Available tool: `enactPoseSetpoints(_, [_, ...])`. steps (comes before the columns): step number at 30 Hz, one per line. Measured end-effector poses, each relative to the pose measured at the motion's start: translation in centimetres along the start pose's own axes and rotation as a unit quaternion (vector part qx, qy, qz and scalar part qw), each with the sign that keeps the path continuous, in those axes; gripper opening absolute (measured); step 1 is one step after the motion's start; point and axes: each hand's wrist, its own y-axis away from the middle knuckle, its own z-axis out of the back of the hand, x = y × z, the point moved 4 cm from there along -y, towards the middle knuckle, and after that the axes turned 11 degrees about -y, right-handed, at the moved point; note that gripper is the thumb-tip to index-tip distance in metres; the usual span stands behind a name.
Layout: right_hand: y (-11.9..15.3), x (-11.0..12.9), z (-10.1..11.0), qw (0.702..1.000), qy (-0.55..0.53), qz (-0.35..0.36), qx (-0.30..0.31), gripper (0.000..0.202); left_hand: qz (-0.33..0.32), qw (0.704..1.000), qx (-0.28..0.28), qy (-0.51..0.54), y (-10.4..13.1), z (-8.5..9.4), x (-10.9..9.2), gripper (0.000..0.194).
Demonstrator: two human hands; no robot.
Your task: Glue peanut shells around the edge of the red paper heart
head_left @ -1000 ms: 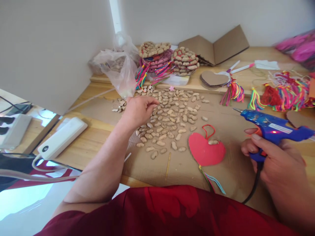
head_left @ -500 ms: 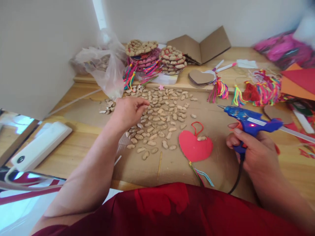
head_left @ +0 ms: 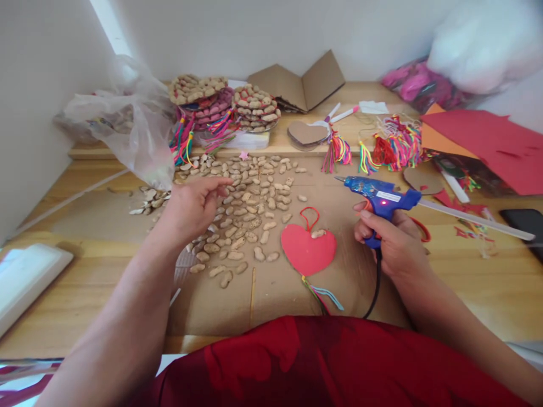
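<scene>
My left hand (head_left: 194, 204) hovers over the left part of the loose peanuts (head_left: 250, 209), its index finger stretched out and the other fingers curled, with nothing seen in it. My right hand (head_left: 392, 237) grips the handle of a blue glue gun (head_left: 379, 198), whose nozzle points left and whose red light is on. A white glue stick (head_left: 479, 219) sticks out of its back. Between my hands a red heart (head_left: 307, 251) lies on the brown cardboard (head_left: 280, 305), with a red loop at its top, one peanut (head_left: 318, 233) on its upper right and coloured strings below.
Along the back stand peanut-covered pieces in stacks (head_left: 254, 107), a plastic bag (head_left: 144, 135), cardboard hearts (head_left: 307, 134), folded cardboard (head_left: 297, 85) and colourful tassels (head_left: 396, 144). Red sheets (head_left: 487, 141) and a black phone (head_left: 524, 229) are at the right, a white device (head_left: 31, 277) at the left.
The view has turned to the right, so the things on the table appear further left. My left index finger has straightened more. My right hand still holds the glue gun.
</scene>
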Motion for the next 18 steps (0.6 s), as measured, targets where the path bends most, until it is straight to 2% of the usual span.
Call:
enactPoseSetpoints(3, [0.1, 0.1, -0.1, 1.000, 0.005, 0.001, 0.006, 0.022, -0.012, 0.999, -0.028, 0.016, 0.1, 0.0, 0.0, 0.042])
enactPoseSetpoints(8, [0.1, 0.1, -0.1, 1.000, 0.006, 0.004, 0.013, 0.019, -0.016, 0.999, -0.005, 0.028, 0.2, -0.1, -0.7, 0.030])
enactPoseSetpoints(15, [0.1, 0.1, -0.1, 1.000, 0.002, 0.004, 0.009, 0.018, 0.015, 0.999, -0.018, 0.049, 0.6, 0.3, -1.3, 0.028])
enactPoseSetpoints(18, [0.1, 0.2, -0.2, 1.000, 0.006, 0.006, 0.014, 0.017, 0.010, 0.998, -0.028, 0.052, 0.7, 0.2, -1.6, 0.027])
